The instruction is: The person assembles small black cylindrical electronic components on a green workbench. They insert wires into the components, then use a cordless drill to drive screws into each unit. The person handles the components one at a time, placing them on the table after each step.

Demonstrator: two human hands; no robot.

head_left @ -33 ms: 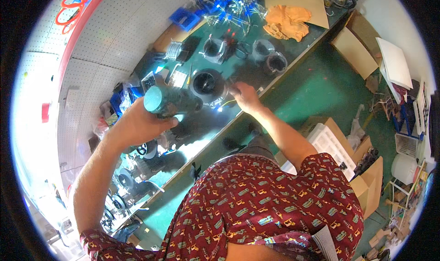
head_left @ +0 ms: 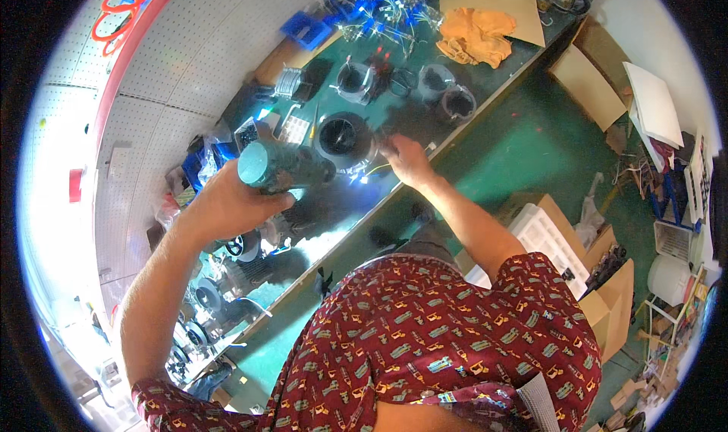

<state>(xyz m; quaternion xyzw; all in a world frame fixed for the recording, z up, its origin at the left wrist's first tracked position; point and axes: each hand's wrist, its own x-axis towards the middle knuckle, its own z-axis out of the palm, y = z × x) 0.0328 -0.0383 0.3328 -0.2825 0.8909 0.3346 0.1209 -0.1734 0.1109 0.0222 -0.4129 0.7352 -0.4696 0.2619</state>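
My left hand [head_left: 231,208] is wrapped round a teal cylindrical tool [head_left: 256,164] with a flat round end. The tool lies roughly level, its darker far end reaching toward a round dark motor housing [head_left: 339,138] on the bench. That housing stands with its open mouth up, and a hollow with bits inside shows. At the housing's right side is my right hand [head_left: 409,161], its fingers curled against the edge; their tips are in shadow. A yellow wire [head_left: 371,173] runs out beside the housing, below my right hand's fingertips.
More round housings [head_left: 354,81] stand farther back on the green bench [head_left: 326,56], with a wire coil [head_left: 289,83], blue bins [head_left: 305,30] of wired parts and an orange cloth [head_left: 476,37]. Several motors [head_left: 212,295] crowd the bench at left. Open cardboard boxes [head_left: 607,303] stand on the floor at right.
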